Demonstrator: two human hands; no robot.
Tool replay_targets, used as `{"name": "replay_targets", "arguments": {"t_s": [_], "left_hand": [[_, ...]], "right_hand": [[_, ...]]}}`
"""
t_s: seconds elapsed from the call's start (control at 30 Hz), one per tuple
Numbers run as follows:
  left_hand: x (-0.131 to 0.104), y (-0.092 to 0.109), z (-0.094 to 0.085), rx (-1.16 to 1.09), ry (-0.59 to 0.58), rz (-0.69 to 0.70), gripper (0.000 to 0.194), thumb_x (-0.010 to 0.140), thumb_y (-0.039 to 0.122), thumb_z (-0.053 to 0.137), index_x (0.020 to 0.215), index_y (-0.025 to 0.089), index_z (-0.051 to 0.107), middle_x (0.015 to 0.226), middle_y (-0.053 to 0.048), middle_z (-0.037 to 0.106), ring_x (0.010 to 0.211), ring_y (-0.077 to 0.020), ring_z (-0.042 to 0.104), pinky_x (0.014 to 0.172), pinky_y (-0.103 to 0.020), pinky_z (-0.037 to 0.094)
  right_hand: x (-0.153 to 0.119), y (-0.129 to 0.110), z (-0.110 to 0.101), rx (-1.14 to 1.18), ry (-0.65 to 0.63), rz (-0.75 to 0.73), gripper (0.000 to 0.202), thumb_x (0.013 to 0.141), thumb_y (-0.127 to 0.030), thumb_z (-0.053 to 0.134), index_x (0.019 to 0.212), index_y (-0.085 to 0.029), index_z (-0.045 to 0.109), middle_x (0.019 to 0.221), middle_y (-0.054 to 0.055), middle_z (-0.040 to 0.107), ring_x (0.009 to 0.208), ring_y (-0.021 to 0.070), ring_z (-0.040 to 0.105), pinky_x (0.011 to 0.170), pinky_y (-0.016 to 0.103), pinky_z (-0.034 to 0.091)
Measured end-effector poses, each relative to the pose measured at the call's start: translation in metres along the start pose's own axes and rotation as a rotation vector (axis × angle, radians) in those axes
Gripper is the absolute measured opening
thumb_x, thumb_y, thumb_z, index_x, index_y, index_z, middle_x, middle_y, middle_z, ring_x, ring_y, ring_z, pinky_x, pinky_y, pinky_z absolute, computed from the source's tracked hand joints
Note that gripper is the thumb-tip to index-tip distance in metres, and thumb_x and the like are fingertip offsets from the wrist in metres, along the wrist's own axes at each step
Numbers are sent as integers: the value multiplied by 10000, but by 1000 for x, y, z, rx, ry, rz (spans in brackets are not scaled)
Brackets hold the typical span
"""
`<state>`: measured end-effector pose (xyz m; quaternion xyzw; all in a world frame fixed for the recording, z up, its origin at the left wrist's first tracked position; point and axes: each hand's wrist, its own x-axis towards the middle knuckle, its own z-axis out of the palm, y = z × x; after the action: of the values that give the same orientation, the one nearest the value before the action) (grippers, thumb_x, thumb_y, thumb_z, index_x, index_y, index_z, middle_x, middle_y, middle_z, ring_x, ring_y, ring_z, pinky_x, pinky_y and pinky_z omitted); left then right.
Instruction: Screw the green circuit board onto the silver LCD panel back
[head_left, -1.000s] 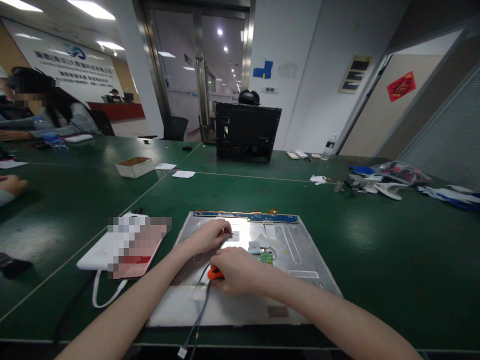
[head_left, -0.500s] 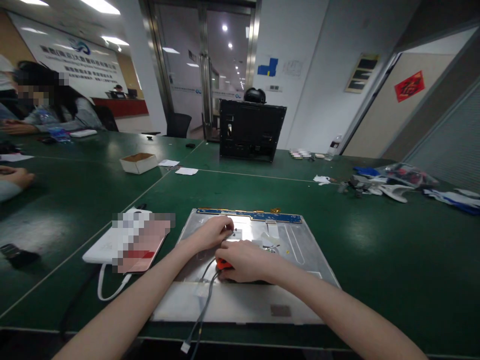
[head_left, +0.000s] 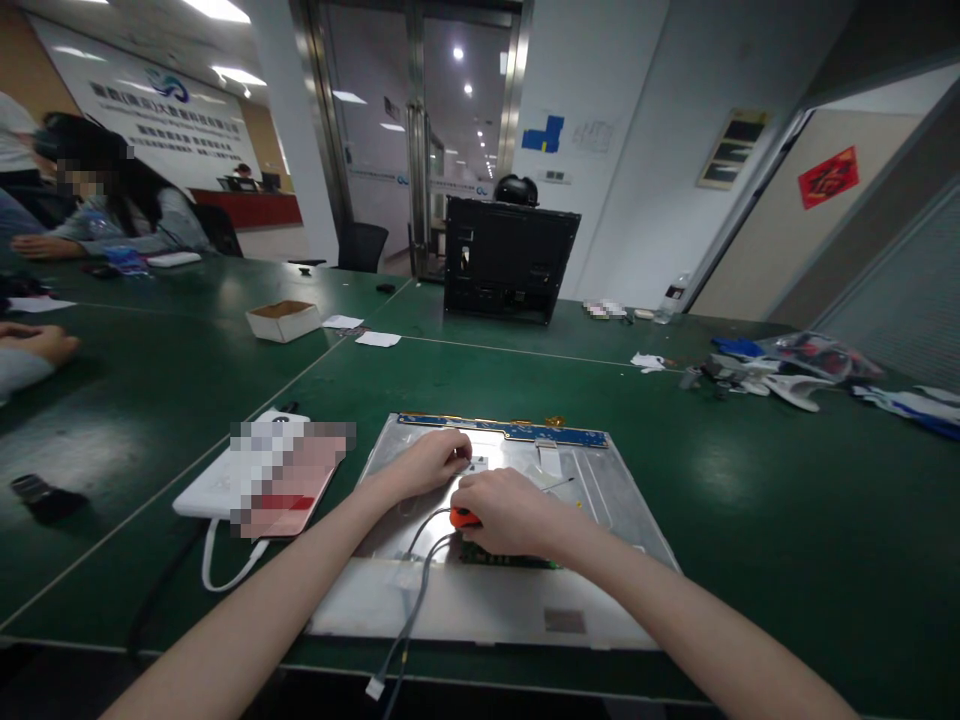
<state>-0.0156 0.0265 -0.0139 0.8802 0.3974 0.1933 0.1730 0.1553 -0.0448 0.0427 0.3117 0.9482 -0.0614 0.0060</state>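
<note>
Through the head camera I see my right hand (head_left: 506, 512) curled over the middle of a flat metal panel (head_left: 420, 610), its fingers closed around an orange handle (head_left: 463, 518). A thin rod (head_left: 559, 483) shows beyond the knuckles; I cannot tell whether it joins the handle. My left hand (head_left: 437, 462) rests on the panel farther up, fingers bent and tips close together beside a small label (head_left: 478, 464); whether they pinch anything, I cannot tell.

The panel lies flat on the green table (head_left: 712, 520) in front of me, a blue strip (head_left: 510, 434) along its far edge. Part of a green circuit board (head_left: 510, 561) shows just below my right hand, and dark wires (head_left: 424, 590) run from there over the near edge to a white plug (head_left: 375, 687). Left of the panel, a pink phone (head_left: 330, 475) lies partly over a white box (head_left: 206, 480). A black casing (head_left: 510, 260) stands upright across the table.
</note>
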Motion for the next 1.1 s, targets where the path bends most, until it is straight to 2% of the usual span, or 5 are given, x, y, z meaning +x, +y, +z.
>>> {"name": "replay_targets", "arguments": {"t_s": [0.17,0.43,0.8,0.97,1.1], "left_hand": [[0,-4,2,12,16,18,159,756,131,508,843,168,637,807,-36,639,726,-162,551,635,-238,390],[0,-3,0,-10,-12,6,175,717,165,535,855,159,642,805,-42,638,711,-166,540,617,-240,371],[0,-1,-4,-22,-33,-9,176,691,169,536,830,161,645,803,-36,640,718,-168,536,615,-238,366],[1,-1,-4,-30,-22,-34,190,689,138,535,845,153,643,781,-35,642,698,-159,540,613,-232,375],[2,-6,-3,-23,-5,-43,127,731,170,555,835,157,627,786,-31,641,699,-159,544,615,-232,378]], "right_hand": [[14,7,1,-28,-71,-16,138,784,-259,584,873,-177,650,856,65,691,732,183,601,573,273,334],[25,19,-11,8,-186,-130,211,787,-253,621,987,-203,663,892,47,701,740,175,593,568,258,330],[40,19,-10,19,-283,-134,238,789,-324,625,986,-205,683,836,39,703,652,142,557,527,240,302],[36,16,-9,23,-259,-150,213,827,-324,568,929,-179,686,791,42,695,605,131,527,521,244,297],[28,31,-8,53,-76,-98,215,818,-306,584,1000,-212,647,921,30,693,758,143,569,611,232,332]]}}
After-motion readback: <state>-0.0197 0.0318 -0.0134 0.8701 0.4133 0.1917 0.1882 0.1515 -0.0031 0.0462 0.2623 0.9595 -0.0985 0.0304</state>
